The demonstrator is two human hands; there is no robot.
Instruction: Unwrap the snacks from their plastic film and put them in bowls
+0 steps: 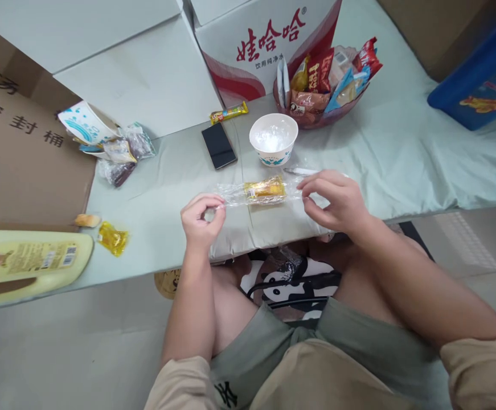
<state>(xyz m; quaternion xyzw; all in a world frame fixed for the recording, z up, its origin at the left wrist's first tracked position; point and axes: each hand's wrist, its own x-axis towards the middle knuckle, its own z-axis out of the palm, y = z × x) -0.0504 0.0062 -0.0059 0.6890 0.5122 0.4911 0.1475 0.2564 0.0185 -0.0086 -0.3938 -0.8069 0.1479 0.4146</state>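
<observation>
A small yellow-wrapped snack (265, 191) lies in a sheet of clear plastic film (233, 195) near the front edge of the table. My left hand (202, 219) pinches the film's left end between thumb and forefinger. At the other end, my right hand (333, 200) has its thumb and fingers curled close together on the film. The film stretches between both hands with the snack in the middle. Just behind it stands a white paper bowl (273, 139) with clear plastic inside. A slim white object (299, 171) lies partly hidden behind my right hand.
A phone (219, 146) and a yellow snack stick (229, 113) lie behind. A basket (322, 117) of packaged snacks stands at back right, beside a blue container (478, 74). Leftward are a tipped paper bowl (87, 125), a yellow packet (112, 238) and a pale yellow jug (29, 265).
</observation>
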